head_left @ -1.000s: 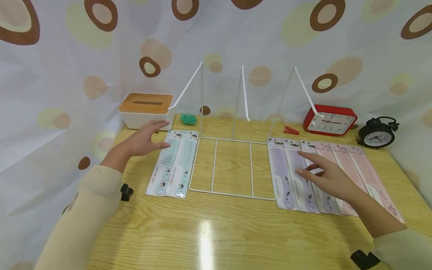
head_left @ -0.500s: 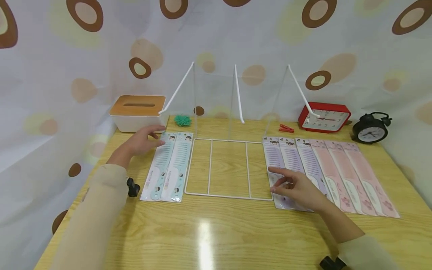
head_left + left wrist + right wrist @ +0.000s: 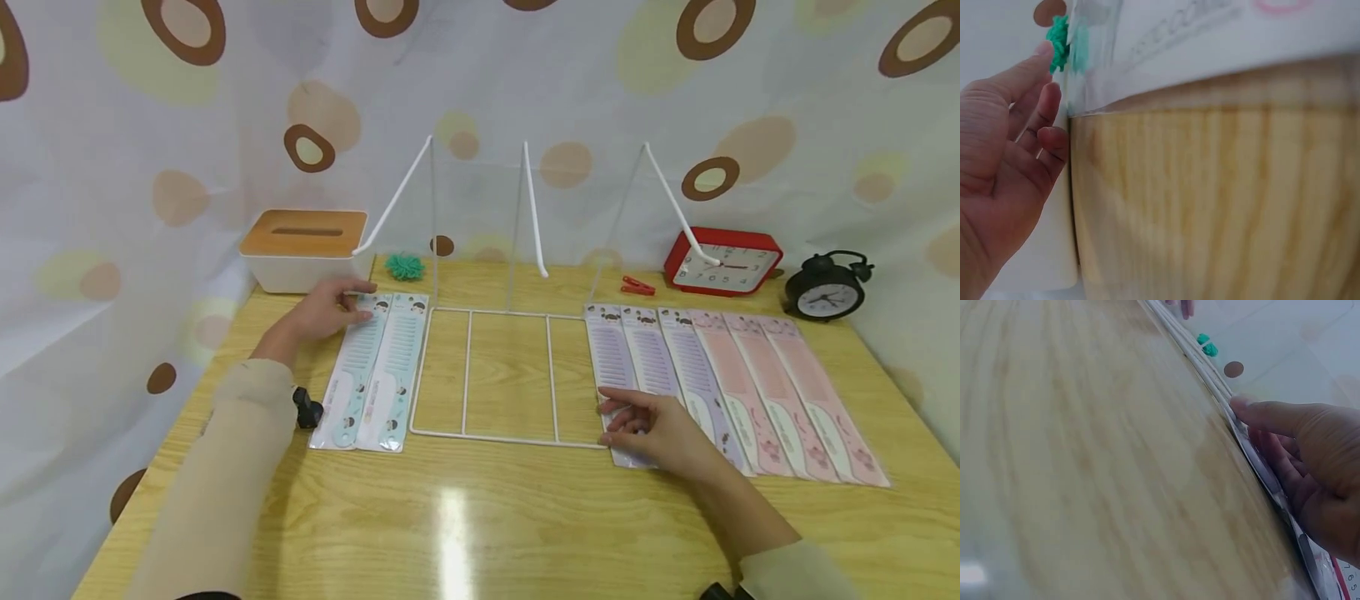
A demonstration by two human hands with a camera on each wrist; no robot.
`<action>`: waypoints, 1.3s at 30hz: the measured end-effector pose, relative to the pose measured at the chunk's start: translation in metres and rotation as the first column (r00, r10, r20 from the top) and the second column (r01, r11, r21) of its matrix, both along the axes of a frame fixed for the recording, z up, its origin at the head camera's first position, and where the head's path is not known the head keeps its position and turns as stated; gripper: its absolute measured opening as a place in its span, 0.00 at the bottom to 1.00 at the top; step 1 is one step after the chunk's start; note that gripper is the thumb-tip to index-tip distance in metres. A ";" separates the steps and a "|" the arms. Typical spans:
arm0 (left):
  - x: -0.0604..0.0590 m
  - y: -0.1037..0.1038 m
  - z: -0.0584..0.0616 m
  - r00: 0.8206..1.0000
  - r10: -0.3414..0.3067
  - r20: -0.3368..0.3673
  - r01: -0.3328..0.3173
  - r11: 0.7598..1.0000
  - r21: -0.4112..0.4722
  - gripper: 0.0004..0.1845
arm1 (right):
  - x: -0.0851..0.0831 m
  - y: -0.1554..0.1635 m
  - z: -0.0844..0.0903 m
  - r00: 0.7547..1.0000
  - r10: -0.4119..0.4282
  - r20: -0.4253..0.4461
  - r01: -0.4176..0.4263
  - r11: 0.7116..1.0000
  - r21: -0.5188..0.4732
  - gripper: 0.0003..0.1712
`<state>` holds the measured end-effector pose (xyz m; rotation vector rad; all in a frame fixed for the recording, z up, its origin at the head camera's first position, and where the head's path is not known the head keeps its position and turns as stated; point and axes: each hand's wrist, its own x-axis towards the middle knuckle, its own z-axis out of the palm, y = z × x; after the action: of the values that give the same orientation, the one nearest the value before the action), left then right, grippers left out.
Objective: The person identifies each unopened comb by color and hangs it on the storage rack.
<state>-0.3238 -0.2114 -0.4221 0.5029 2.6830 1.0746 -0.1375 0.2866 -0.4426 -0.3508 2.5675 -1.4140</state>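
Two packaged teal combs (image 3: 392, 367) lie side by side on the left of the table, in clear sleeves. My left hand (image 3: 322, 310) is at the upper left edge of the outer one, thumb and fingers apart. In the left wrist view its fingers are slightly bent, with nothing between them. A white wire rack (image 3: 512, 437) stands in the middle. To its right lie several packaged combs, purple combs (image 3: 613, 346) first, then pink combs (image 3: 780, 392). Over the lower end of the leftmost purple one is my right hand (image 3: 660, 429), fingers loosely bent, thumb tip near its left edge.
Behind the left hand stands a tissue box (image 3: 303, 250) with a wooden lid, beside a green yarn ball (image 3: 405, 267). Toward the back right are a red clip (image 3: 637, 286), a red clock (image 3: 723, 262) and a black alarm clock (image 3: 825, 287). The rack's arms (image 3: 536, 208) rise high.
My right hand has moved left and toward the table's front, from over the second purple comb to the leftmost one. The left hand has lowered toward the teal combs. The view has shifted slightly.
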 end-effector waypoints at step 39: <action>0.002 -0.023 0.016 0.999 -0.017 0.028 0.017 1.000 -0.008 0.13 | 0.000 0.001 0.004 0.998 0.040 0.048 -0.040 0.999 0.010 0.37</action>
<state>-0.3223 -0.2341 -0.4061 0.5041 2.6529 1.0575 -0.1377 0.2876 -0.4389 -0.3603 2.5146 -1.3776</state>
